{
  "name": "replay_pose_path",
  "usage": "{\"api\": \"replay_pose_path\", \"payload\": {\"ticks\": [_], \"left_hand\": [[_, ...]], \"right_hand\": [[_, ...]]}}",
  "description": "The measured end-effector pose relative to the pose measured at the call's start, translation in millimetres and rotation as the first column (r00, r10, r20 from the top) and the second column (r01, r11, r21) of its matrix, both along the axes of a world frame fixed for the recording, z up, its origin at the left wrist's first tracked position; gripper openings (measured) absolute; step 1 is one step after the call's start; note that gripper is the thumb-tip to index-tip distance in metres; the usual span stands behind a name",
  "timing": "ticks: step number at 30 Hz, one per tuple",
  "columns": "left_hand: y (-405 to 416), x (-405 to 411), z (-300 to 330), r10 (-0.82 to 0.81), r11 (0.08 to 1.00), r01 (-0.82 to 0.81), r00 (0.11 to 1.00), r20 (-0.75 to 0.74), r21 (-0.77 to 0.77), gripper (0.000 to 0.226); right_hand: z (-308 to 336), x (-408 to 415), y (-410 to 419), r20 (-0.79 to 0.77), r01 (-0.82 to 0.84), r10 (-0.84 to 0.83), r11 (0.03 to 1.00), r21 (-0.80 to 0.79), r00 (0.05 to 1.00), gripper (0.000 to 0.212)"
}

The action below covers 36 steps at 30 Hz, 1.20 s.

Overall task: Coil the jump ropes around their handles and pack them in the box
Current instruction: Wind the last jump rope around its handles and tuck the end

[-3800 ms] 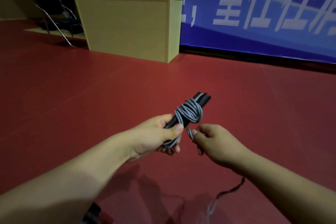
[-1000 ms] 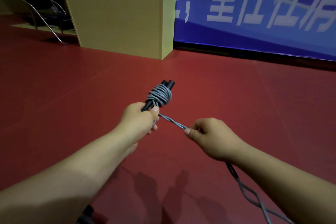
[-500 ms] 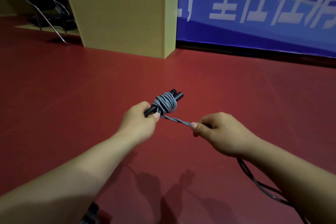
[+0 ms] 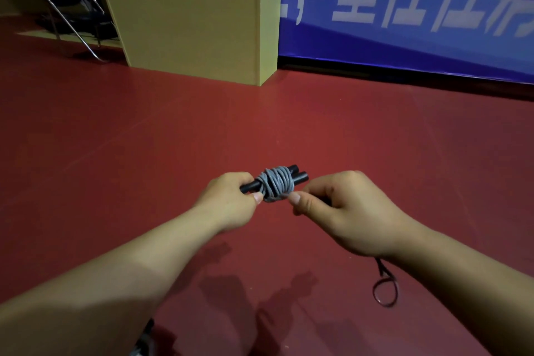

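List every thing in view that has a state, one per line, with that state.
left hand: grips the near end of the handles.
right hand: pinches the rope beside the coil.
handles: two, black, side by side, held above the floor.
rope: grey, partly coiled round the handles; a loose loop hangs below the right wrist.
wooden cabinet: upright on the floor.
chair: standing, unoccupied.

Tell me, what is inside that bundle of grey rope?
Two black handles lie side by side inside the grey rope coil, their ends poking out on both sides. The left hand grips one end. The handles' middles are covered by the wraps.
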<state>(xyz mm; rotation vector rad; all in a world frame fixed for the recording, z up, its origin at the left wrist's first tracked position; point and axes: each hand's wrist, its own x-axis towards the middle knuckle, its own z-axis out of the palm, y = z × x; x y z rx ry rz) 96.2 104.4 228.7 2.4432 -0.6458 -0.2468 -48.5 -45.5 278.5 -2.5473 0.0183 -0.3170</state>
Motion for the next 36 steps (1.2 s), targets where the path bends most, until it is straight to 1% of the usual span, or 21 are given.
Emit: {"api": "replay_pose_path", "payload": {"ticks": [3, 5, 7, 9, 12, 14, 16, 18, 22, 24, 28, 30, 33, 35, 36], "left_hand": [[-3, -8, -2, -0.133, 0.983, 0.136, 0.991, -0.030, 0.122, 0.018], [-5, -14, -1, -0.223, 0.960, 0.232, 0.972, -0.068, 0.157, 0.021], [-6, -18, 0, -0.307, 0.935, 0.320, 0.946, -0.103, 0.150, 0.020], [-7, -21, 4, -0.406, 0.898, 0.418, 0.908, -0.108, 0.140, 0.017], [-8, -28, 11, -0.555, 0.821, 0.566, 0.822, -0.124, 0.074, 0.010], [-8, -31, 14, -0.615, 0.781, 0.624, 0.775, -0.144, 0.025, 0.009], [-6, -33, 16, -0.638, 0.766, 0.641, 0.752, -0.166, -0.042, 0.009], [-4, -32, 18, -0.634, 0.773, 0.625, 0.753, -0.176, -0.110, 0.013], [-2, -33, 22, -0.628, 0.778, 0.615, 0.754, -0.192, -0.129, 0.017], [-1, -34, 21, -0.612, 0.790, 0.600, 0.760, -0.217, -0.128, 0.017], [2, -34, 21, -0.538, 0.842, 0.520, 0.789, -0.297, -0.143, 0.012], [2, -35, 21, -0.513, 0.856, 0.503, 0.798, -0.318, -0.119, 0.012], [2, -37, 22, -0.548, 0.830, 0.552, 0.783, -0.296, -0.078, 0.016], [1, -37, 24, -0.596, 0.795, 0.600, 0.746, -0.295, -0.089, 0.016], [2, -37, 25, -0.621, 0.777, 0.618, 0.720, -0.310, -0.119, 0.015]], "right_hand": [[-3, 5, -9, 0.041, 0.076, -0.075, 0.997, -0.009, 0.996, 0.029], [-6, 7, -16, 0.072, 0.143, -0.144, 0.990, 0.018, 0.987, 0.025], [-9, 10, -22, 0.098, 0.220, -0.221, 0.975, 0.022, 0.970, 0.025], [-12, 11, -28, 0.105, 0.284, -0.286, 0.958, 0.033, 0.952, 0.028], [-16, 13, -37, 0.076, 0.325, -0.333, 0.940, 0.107, 0.940, 0.030], [-18, 14, -41, 0.033, 0.336, -0.345, 0.930, 0.152, 0.938, 0.031], [-20, 14, -44, -0.005, 0.346, -0.354, 0.912, 0.218, 0.935, 0.032], [-19, 14, -47, -0.035, 0.355, -0.364, 0.878, 0.320, 0.931, 0.032], [-17, 13, -50, -0.076, 0.350, -0.355, 0.824, 0.445, 0.932, 0.030], [-17, 14, -51, -0.088, 0.352, -0.354, 0.810, 0.470, 0.931, 0.030], [-17, 14, -59, -0.072, 0.365, -0.381, 0.786, 0.500, 0.922, 0.030], [-18, 13, -60, -0.076, 0.364, -0.380, 0.782, 0.506, 0.922, 0.030], [-24, 13, -57, -0.104, 0.371, -0.369, 0.790, 0.489, 0.924, 0.028], [-27, 14, -54, -0.122, 0.363, -0.349, 0.796, 0.484, 0.929, 0.026], [-29, 15, -53, -0.134, 0.349, -0.327, 0.799, 0.490, 0.936, 0.025]]}}
